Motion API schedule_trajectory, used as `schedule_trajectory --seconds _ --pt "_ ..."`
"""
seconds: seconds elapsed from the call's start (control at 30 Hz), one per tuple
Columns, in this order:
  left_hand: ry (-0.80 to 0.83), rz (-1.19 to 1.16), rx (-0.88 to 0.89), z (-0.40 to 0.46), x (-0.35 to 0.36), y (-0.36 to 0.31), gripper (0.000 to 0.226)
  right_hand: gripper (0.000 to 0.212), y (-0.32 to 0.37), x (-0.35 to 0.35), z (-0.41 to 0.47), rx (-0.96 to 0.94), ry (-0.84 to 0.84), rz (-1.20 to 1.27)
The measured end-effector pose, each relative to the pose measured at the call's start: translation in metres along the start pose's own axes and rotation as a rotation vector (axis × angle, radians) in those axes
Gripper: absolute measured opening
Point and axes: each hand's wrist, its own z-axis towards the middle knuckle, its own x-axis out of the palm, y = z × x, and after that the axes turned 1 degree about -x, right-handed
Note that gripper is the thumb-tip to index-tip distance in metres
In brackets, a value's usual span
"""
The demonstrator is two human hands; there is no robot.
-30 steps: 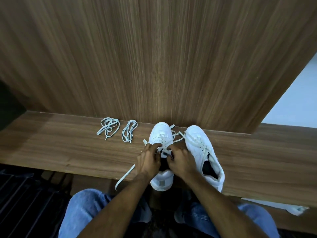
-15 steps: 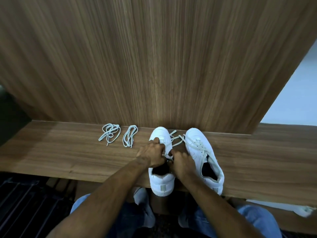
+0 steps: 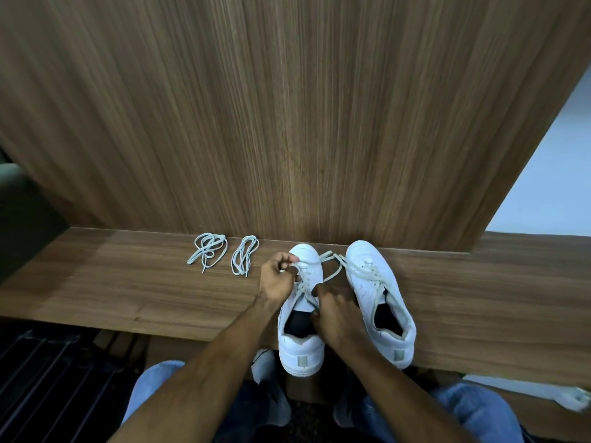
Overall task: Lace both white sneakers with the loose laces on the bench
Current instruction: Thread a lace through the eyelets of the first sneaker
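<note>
A tall wood-grain panel [image 3: 287,116] rises straight ahead of my hands, and the wooden bench [image 3: 128,289] runs across below it, under both my wrists. Two white sneakers stand on the bench with toes toward the panel and heels toward me. The right sneaker [image 3: 379,302] sits just beyond the outer side of my right hand, its lace [image 3: 361,273] already crossed over the tongue, with loose ends trailing toward the other shoe. The left sneaker [image 3: 302,343] lies between my hands, its heel hanging past the near edge of the bench. My left hand [image 3: 277,279] is beside that shoe's toe, fingers curled tight around a strand of its lace [image 3: 305,282], which runs from my fist down across the eyelets. My right hand [image 3: 335,318] rests over the shoe's opening, fingers bent and pinching the same lace near the upper eyelets; exactly how the fingertips grip is hidden. Well off to the far side of my left hand, near the panel, lie two loose bundles of lace: a tangled one [image 3: 208,251] farther out and a neater coil [image 3: 244,255] nearer my hand, apart from each other. My jeans-covered knees [image 3: 473,407] show below my forearms.
</note>
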Motion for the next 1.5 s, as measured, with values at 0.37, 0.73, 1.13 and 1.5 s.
schedule_trajectory --seconds 0.37,0.73,1.13,1.5 --pt "0.217 0.45 0.47 0.032 -0.017 -0.036 0.043 0.04 0.005 -0.011 0.001 0.028 0.097 0.042" --pt "0.245 0.162 0.312 0.039 -0.015 -0.081 0.057 0.012 0.022 -0.06 0.052 0.311 0.067 1.231" --pt "0.074 0.138 -0.048 0.04 -0.047 -0.068 0.017 0.029 -0.01 -0.127 0.06 0.267 0.167 1.186" --pt "-0.045 -0.2 0.04 0.052 -0.058 -0.142 0.023 0.019 -0.018 -0.171 0.064 0.022 -0.085 1.451"
